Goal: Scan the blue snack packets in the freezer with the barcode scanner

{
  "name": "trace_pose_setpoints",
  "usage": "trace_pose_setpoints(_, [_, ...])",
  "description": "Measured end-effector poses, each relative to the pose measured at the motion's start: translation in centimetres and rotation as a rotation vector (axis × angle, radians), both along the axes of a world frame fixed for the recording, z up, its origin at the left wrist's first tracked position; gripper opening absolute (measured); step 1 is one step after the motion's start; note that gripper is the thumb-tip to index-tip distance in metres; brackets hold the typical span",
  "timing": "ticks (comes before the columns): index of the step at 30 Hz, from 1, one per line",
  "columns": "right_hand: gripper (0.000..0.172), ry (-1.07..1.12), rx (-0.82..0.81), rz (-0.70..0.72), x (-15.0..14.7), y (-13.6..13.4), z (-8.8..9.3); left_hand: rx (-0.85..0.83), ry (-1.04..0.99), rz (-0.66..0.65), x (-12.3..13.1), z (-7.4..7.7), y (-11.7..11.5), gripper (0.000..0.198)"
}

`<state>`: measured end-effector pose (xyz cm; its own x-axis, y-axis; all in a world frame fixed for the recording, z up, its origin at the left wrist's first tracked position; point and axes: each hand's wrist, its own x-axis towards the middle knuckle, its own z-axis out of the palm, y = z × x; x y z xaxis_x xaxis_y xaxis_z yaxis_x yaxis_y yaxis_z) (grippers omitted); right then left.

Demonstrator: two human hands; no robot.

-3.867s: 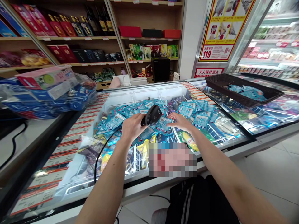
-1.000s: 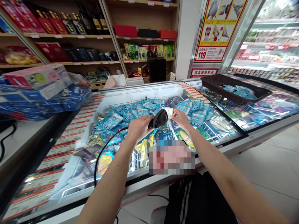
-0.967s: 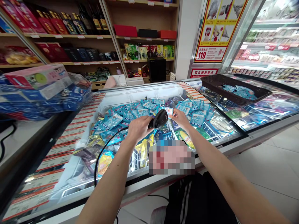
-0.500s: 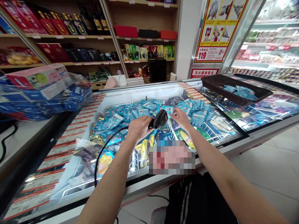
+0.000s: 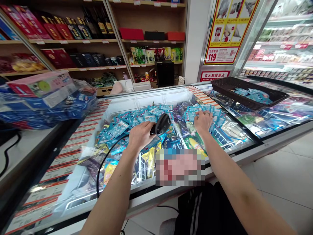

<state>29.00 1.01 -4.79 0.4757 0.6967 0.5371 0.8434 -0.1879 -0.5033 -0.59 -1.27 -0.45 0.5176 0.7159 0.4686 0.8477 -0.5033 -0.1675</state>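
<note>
teal packets (image 5: 191,115), right pile on freezer glass (image 5: 78,186): below bent fingers of right hand (image 5: 203,122); pinch or mere contact, cannot tell. left hand (image 5: 140,134): fingers wrapped round black scanner (image 5: 163,124). risks: loose overlap, packets sliding; cable (image 5: 98,173) snagging left pile (image 5: 134,119).

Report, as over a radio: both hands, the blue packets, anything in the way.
Left hand: gripping black scanner. Right hand: at right pile of blue packets, grip unclear. Black scanner hides part of left pile.
</note>
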Motion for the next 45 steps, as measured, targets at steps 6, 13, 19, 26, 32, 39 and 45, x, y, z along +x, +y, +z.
trace_pose_setpoints(6, [0.03, -0.168, 0.03, 0.251, -1.2, 0.0, -0.2, 0.011, 0.002, 0.008, -0.3, -0.2, 0.3, 0.029])
trace_pose_setpoints(13, [0.018, -0.248, -0.036, 0.347, -1.1, 0.8, -1.5, 0.029, 0.017, 0.046, -1.0, -0.3, 0.7, 0.028])
trace_pose_setpoints(19, [0.024, -0.266, 0.025, 0.336, -1.1, 0.8, -1.2, 0.029, 0.04, 0.044, -1.5, -0.3, 0.9, 0.028])
trace_pose_setpoints(26, [0.044, -0.329, -0.078, 0.727, -3.4, 1.6, -1.5, 0.0, 0.07, 0.071, -1.9, 0.8, 0.8, 0.029])
trace_pose_setpoints(32, [0.042, -0.354, -0.122, 0.876, -4.5, 1.9, -1.4, 0.002, 0.023, 0.127, -1.9, 1.1, 1.0, 0.029])
trace_pose_setpoints(39, [0.036, -0.231, -0.041, 0.752, -3.7, 0.8, -0.4, -0.009, -0.004, 0.12, -2.2, -0.1, 0.8, 0.031])
trace_pose_setpoints(45, [0.057, -0.24, -0.104, 0.657, -4.1, 1.1, -1.3, 0.01, -0.009, 0.07, -1.7, 0.2, 0.5, 0.029])
